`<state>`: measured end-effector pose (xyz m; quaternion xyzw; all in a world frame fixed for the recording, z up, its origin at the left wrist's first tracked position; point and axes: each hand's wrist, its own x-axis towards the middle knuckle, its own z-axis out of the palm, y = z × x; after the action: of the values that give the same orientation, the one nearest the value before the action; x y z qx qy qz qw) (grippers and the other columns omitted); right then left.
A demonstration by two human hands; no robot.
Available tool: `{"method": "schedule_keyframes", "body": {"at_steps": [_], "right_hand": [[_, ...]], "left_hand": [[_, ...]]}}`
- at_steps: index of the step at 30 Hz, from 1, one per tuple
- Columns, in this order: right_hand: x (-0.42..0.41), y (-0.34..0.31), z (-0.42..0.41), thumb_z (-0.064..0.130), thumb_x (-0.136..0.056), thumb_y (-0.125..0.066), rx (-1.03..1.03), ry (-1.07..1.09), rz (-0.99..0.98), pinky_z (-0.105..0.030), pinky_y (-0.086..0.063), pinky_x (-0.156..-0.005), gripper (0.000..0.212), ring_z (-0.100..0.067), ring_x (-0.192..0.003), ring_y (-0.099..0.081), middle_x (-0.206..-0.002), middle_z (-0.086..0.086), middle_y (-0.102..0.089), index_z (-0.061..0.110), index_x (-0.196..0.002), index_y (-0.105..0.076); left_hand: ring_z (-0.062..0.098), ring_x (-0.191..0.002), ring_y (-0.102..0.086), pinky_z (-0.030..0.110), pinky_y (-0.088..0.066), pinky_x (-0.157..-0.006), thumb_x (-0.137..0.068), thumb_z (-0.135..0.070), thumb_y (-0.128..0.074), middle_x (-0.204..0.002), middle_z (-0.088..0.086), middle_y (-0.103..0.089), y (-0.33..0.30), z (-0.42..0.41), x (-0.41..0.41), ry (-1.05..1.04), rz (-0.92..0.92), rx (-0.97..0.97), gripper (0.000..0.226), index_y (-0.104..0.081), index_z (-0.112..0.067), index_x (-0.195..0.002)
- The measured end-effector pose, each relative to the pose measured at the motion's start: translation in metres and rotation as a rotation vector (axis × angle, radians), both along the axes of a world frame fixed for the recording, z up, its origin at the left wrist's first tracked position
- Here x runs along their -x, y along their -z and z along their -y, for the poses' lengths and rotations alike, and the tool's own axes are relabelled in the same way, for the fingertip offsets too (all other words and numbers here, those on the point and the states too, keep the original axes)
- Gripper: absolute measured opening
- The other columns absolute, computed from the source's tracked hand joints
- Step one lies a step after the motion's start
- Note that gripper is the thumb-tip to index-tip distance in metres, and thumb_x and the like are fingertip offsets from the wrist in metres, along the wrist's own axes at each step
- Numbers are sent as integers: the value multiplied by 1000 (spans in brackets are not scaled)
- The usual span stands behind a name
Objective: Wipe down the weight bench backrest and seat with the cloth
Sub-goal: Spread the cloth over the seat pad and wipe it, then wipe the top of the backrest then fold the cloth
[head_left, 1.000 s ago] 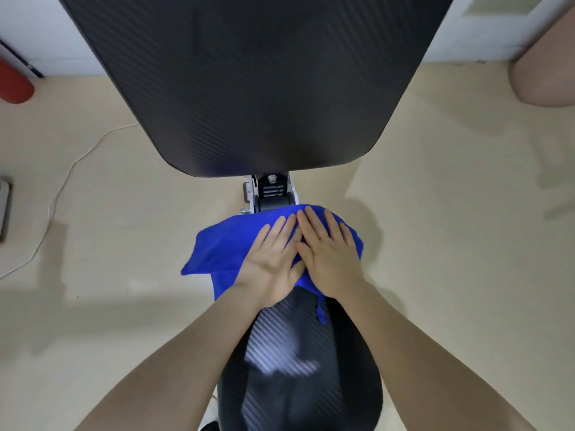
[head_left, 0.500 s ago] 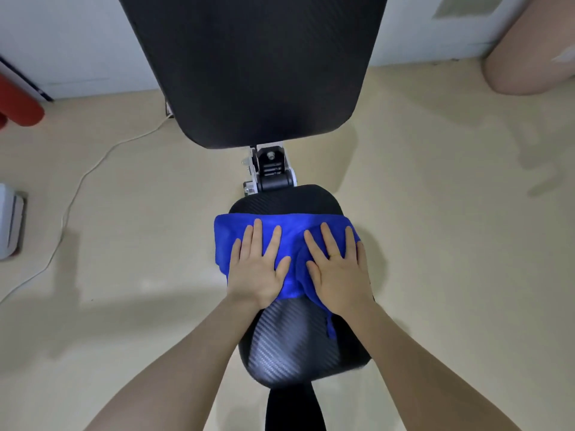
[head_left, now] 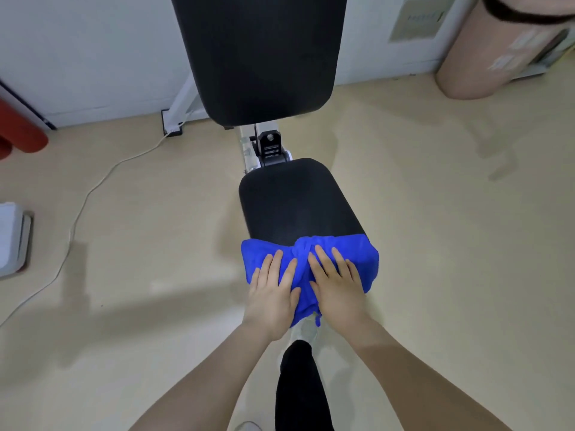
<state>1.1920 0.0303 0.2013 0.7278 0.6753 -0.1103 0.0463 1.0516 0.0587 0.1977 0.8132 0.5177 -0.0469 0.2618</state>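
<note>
The black bench seat [head_left: 295, 200] lies in the middle of the view, with the black backrest [head_left: 261, 54] rising behind it. A bright blue cloth [head_left: 357, 256] is bunched over the seat's near end and hides that edge. My left hand [head_left: 273, 293] presses flat on the cloth's left part, fingers straight and spread. Beside it, my right hand [head_left: 337, 289] presses flat on the right part. A ridge of cloth is gathered between the two hands.
A metal hinge bracket [head_left: 270, 147] joins seat and backrest. A white cable [head_left: 93, 188] runs over the beige floor at left, past a white device [head_left: 12, 237]. A red object [head_left: 18, 129] sits far left, a tan cylinder [head_left: 491, 54] at upper right.
Both hands have dragged the cloth along the seat from its far end by the hinge to its near end. The far part of the seat is now uncovered.
</note>
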Motion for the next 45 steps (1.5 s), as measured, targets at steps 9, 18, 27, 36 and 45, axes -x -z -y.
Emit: {"method": "schedule_keyframes", "body": {"at_steps": [9, 18, 27, 36, 45], "right_hand": [[1, -95, -19, 8, -86, -42, 221, 196, -446, -28, -40, -69, 29, -21, -81, -50, -109, -4, -57, 16, -113, -51], [-58, -236, -132, 5, -94, -37, -46, 185, -711, -22, -36, -83, 33, -20, -102, -49, -108, -12, -57, 8, -113, -64], [-88, -355, -242, 16, -90, -40, -86, 278, -988, -31, -31, -62, 16, -21, -67, -41, -73, -10, -44, 12, -75, -44], [-87, -409, -269, 26, -91, -50, 128, 265, -1885, -34, -50, -78, 28, -23, -79, -68, -85, -8, -72, 6, -86, -68], [-20, -451, -334, 7, -90, -49, -688, -107, -1454, -32, -51, -84, 21, -11, -91, -62, -96, 1, -67, 21, -97, -63]], "left_hand": [[18, -69, -40, 25, -37, -61, -98, -24, -33, -75, 1, -42, -83, 2, 2, -364, 456, 495, 20, -36, -11, -82], [14, -80, -58, 16, -47, -67, -93, -34, -50, -99, 7, -62, -235, -117, -16, -519, 829, 375, 23, -52, -22, -112], [10, -83, -61, 20, -45, -70, -79, -41, -65, -91, -9, -65, -371, -219, -17, -158, 431, -62, 14, -66, -30, -86], [20, -65, -52, 31, -42, -64, -88, -33, -55, -71, 6, -59, -401, -276, -37, -619, 833, 49, 28, -57, -8, -76], [12, -110, -52, 25, -36, -99, -81, -7, -49, -117, -8, -58, -442, -337, -15, -258, 864, -684, 38, -55, -12, -118]]}}
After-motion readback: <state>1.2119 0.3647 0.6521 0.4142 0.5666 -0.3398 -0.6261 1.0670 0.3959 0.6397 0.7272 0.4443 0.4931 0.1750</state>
